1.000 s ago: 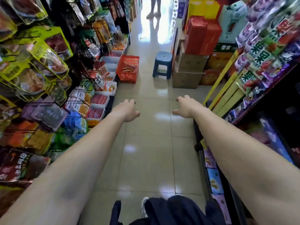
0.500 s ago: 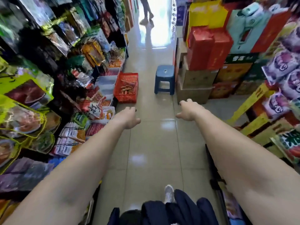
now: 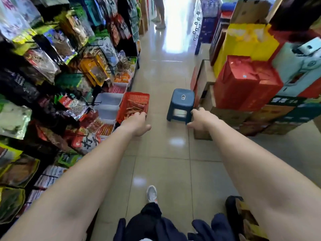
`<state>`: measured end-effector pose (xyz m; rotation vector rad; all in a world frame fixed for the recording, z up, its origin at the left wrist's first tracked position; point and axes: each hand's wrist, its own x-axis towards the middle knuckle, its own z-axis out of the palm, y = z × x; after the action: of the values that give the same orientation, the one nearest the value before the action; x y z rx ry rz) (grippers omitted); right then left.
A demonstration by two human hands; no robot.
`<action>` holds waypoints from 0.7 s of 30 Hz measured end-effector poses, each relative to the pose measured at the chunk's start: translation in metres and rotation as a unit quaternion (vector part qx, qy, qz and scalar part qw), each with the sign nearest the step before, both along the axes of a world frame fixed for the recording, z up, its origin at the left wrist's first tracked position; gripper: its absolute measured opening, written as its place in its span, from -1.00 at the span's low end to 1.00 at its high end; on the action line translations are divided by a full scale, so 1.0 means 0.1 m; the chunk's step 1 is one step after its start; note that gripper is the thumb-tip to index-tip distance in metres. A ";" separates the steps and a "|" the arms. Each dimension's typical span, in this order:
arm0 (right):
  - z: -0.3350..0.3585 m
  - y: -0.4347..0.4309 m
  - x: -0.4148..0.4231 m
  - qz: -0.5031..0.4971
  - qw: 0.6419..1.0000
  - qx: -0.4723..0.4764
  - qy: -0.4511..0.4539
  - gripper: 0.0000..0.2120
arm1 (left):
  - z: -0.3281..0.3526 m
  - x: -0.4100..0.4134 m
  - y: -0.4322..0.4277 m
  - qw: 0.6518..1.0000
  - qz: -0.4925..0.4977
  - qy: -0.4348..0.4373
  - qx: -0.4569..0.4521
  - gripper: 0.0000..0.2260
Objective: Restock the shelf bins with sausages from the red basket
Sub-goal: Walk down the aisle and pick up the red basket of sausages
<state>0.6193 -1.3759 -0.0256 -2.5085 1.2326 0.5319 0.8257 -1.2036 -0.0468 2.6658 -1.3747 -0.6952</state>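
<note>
A red mesh basket (image 3: pixel 137 100) stands on the floor by the left shelf, with several sausages (image 3: pixel 133 110) lying inside. White shelf bins (image 3: pixel 108 100) line the shelf's bottom row beside it; two look empty, others hold red and orange packs (image 3: pixel 106 129). My left hand (image 3: pixel 137 123) is stretched forward, just short of the basket's near rim, holding nothing, fingers loosely curled. My right hand (image 3: pixel 199 119) reaches out level with it in front of a blue stool, also holding nothing.
A blue plastic stool (image 3: pixel 181 103) stands mid-aisle right of the basket. Stacked cartons and red and yellow gift boxes (image 3: pixel 243 82) fill the right side. Hanging snack packs (image 3: pixel 52 58) cover the left shelf. A person's legs (image 3: pixel 160 13) stand far down the aisle. My shoe (image 3: pixel 152 193) is on the tile floor.
I have walked down the aisle; the basket and stool are much closer. Both hands stay stretched forward and the left one now reaches the basket's near edge.
</note>
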 end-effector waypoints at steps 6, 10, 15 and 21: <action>0.20 -1.07 1.17 -0.023 1.000 0.006 -0.015 -0.36 | 0.14 1.22 -1.17 1.000 -0.021 -0.006 0.012 -0.54; 0.16 -1.79 1.75 -0.026 1.000 0.002 -0.008 -0.34 | 0.13 1.81 -2.00 0.999 -0.037 0.004 0.008 -0.56; -0.14 -2.93 2.39 -0.024 1.000 0.009 -0.014 -0.35 | -0.07 2.43 -3.10 0.998 -0.046 0.003 0.037 -0.48; -0.24 -4.35 3.12 -0.009 0.999 0.037 -0.004 -0.38 | -0.04 3.13 -4.39 0.998 -0.020 0.001 0.065 -0.45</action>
<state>0.9315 -1.8105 -0.0500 -2.4345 1.2092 0.5508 1.1389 -1.6429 -0.0509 2.7410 -1.4344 -0.8179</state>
